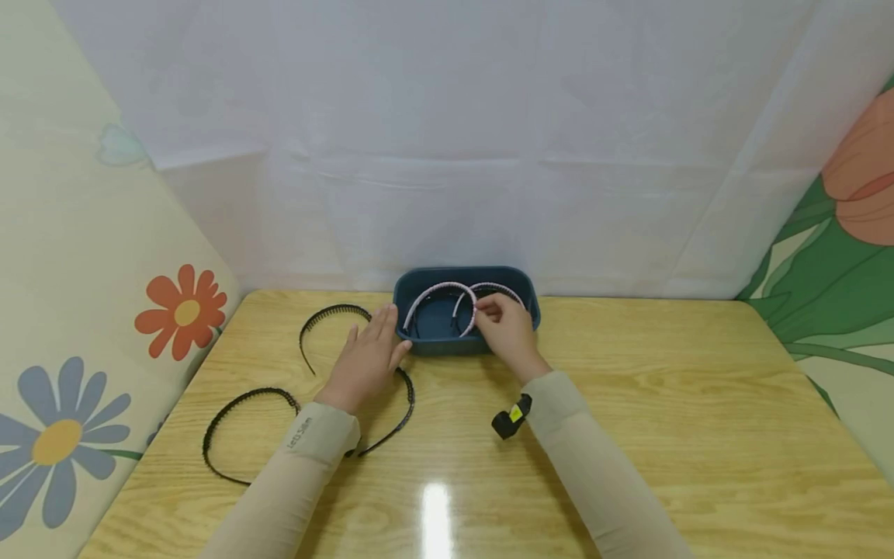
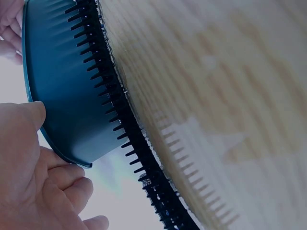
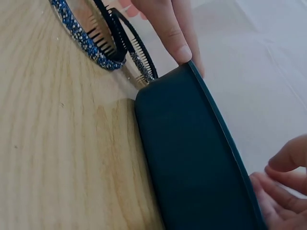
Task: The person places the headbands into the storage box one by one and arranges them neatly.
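Wood-grain tabletop (image 1: pixel 670 404) carries a blue bin (image 1: pixel 447 347); inside it, a pale pink headband (image 1: pixel 447 284) is pinched in the right hand's (image 1: pixel 504 326) grip. The left hand (image 1: pixel 365 355), fingers straight, touches the bin's end.

1. Left of the dark-blue plastic box (image 1: pixel 447 347), a beige cloth sleeve (image 1: pixel 300 458) hides some of a curved black headband (image 1: pixel 207 435).
2. Beside the box, the left hand (image 1: pixel 363 361) covers part of a black, toothed headband (image 1: pixel 328 310).
3. Inside the box, the right hand (image 1: pixel 510 330) hides some of a curved, pale-pink headband (image 1: pixel 499 285).
4. Both wrist views cut the box off.
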Tool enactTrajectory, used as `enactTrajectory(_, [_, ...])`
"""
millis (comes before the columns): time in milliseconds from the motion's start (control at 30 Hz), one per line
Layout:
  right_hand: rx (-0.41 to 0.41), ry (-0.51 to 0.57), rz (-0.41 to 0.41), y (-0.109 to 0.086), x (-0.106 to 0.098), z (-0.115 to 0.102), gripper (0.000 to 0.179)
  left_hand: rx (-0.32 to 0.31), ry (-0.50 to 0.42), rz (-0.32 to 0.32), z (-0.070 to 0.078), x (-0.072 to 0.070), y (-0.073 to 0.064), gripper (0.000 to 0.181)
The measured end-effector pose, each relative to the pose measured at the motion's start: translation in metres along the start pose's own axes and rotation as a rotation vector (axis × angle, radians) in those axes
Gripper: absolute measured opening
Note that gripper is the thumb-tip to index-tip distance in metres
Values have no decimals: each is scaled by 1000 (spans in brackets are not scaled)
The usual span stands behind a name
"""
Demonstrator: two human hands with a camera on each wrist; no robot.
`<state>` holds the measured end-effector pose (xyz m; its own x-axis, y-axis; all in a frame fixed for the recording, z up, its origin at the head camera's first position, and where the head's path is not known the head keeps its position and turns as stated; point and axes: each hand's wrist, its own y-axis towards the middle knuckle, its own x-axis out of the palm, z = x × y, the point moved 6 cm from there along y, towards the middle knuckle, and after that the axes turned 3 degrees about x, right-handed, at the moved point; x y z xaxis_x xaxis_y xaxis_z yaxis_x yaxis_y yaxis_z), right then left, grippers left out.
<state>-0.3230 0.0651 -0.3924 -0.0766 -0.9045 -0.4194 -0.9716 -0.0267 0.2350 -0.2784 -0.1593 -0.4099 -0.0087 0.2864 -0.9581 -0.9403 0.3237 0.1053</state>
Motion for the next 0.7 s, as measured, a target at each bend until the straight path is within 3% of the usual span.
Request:
enactTrajectory(400, [-85, 166, -61, -28, 4, -11, 14, 6, -5, 8, 0, 0, 0, 70])
enactTrajectory(700, [8, 44, -191, -54, 20, -9, 10, 4, 0, 10, 0, 0, 0, 70])
